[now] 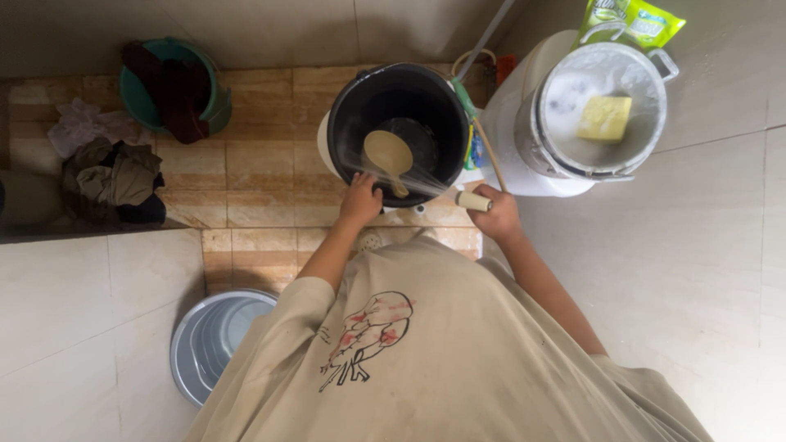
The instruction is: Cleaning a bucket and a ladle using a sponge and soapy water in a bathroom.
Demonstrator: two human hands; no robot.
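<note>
My left hand [360,201] grips the near rim of a black round pot [358,115] that stands on the tiled floor. Inside the pot lies a beige plastic spoon [388,155], its handle pointing toward that hand. My right hand [494,214] holds a white spray nozzle [473,200] on a thin hose. A fan of water shoots from the nozzle leftward into the pot. My beige shirt fills the bottom of the view.
A white bucket-like pot [550,155] with foam and a yellow sponge [605,118] stands at the right, a green packet [632,20] behind it. A teal bucket [136,96] with dark cloth and a heap of clothes [106,168] lie left. A grey basin [192,348] sits lower left.
</note>
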